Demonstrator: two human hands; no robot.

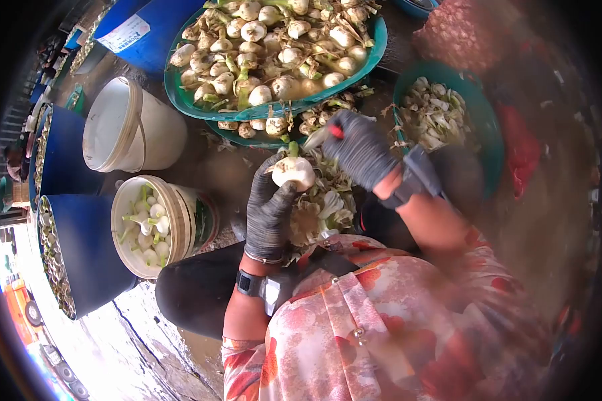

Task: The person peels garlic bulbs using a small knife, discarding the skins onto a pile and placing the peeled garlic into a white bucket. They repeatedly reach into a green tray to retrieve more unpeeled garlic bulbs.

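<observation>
In my gloved left hand (269, 210) I grip a whole garlic bulb (293, 172), its cut green stem pointing up. My gloved right hand (360, 150) is raised just right of the bulb, apart from it and slightly smeared by motion. Its fingers are closed around what looks like a small knife (337, 131) with a red handle; the blade is blurred. Loose garlic peelings (334, 200) lie below and between my hands. Beyond them, a wide green basin (274, 109) is heaped with unpeeled, root-bearing garlic bulbs (253, 31).
On the left, a white bucket (174, 230) holds cleaned bulbs, with another white bucket (170, 134) behind it. Blue barrels (90, 247) line the far left. A green tub (485, 144) of peelings stands at right, near a pink mesh sack (458, 33).
</observation>
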